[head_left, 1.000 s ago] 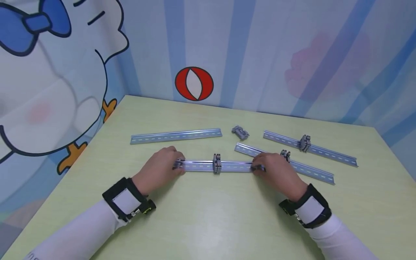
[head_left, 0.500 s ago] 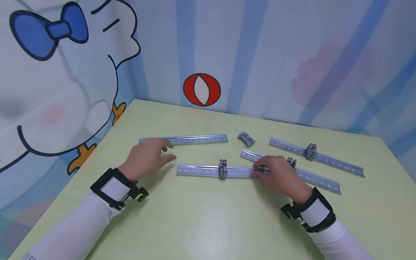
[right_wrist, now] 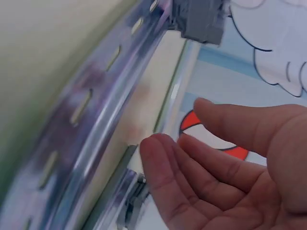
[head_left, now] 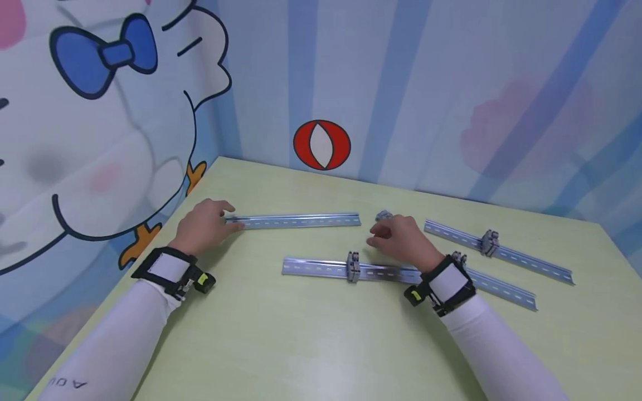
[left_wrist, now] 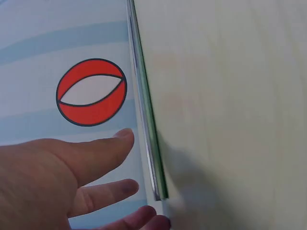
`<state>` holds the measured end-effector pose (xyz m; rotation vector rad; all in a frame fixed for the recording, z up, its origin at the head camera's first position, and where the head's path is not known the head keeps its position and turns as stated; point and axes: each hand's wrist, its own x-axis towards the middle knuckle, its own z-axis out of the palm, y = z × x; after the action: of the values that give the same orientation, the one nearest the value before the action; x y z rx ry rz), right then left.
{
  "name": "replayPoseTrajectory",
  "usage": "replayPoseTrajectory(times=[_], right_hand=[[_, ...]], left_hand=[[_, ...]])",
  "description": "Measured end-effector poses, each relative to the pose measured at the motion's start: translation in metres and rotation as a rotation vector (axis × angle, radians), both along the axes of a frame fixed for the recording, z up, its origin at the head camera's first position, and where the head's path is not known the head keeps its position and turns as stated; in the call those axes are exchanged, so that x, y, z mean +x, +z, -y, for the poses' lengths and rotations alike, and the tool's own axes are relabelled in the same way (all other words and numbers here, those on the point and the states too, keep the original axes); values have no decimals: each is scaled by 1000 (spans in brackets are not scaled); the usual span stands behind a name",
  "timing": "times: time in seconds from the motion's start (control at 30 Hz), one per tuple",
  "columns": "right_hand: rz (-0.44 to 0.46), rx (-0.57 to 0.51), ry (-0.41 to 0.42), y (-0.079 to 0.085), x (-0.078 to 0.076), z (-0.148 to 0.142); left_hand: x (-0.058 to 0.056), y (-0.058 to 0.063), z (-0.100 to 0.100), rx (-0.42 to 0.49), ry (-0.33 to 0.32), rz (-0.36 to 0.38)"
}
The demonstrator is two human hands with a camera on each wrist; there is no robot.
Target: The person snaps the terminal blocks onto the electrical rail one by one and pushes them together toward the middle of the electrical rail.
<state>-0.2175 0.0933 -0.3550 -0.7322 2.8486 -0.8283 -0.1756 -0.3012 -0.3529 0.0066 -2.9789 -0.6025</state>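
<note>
My left hand (head_left: 203,225) is at the left end of a bare slotted DIN rail (head_left: 301,221) at the back. In the left wrist view its thumb and fingers are spread beside the rail's end (left_wrist: 156,182). My right hand (head_left: 401,239) hovers beyond the near DIN rail (head_left: 313,267), fingers loosely bent and holding nothing in the right wrist view. Just past its fingers lies a loose grey clip-on block (head_left: 384,214), partly hidden by the hand. The near rail carries a grey block (head_left: 353,267) across it.
Two more slotted rails lie to the right. The back one (head_left: 531,263) bears a grey block (head_left: 490,243); the front one (head_left: 506,289) has another block (head_left: 458,258), partly behind the right hand and wrist. A printed wall (head_left: 401,100) borders the table (head_left: 301,334) behind.
My left hand has gone from the near rail to the left end of the back rail. The right hand has let go of the near rail and moved back toward the loose block.
</note>
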Motion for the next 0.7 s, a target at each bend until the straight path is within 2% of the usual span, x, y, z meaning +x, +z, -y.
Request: replayPoseTrajectory(times=[0.13, 0.3, 0.5, 0.7], right_hand=[[88, 49, -32, -2, -22, 16], [163, 78, -87, -3, -39, 32], [171, 171, -125, -3, -52, 50], [160, 209, -223, -9, -57, 56]], left_hand=[[-5, -7, 9, 15, 1, 14], [-8, -12, 11, 27, -4, 34], [-6, -13, 13, 27, 13, 44], [-8, -12, 10, 21, 0, 24]])
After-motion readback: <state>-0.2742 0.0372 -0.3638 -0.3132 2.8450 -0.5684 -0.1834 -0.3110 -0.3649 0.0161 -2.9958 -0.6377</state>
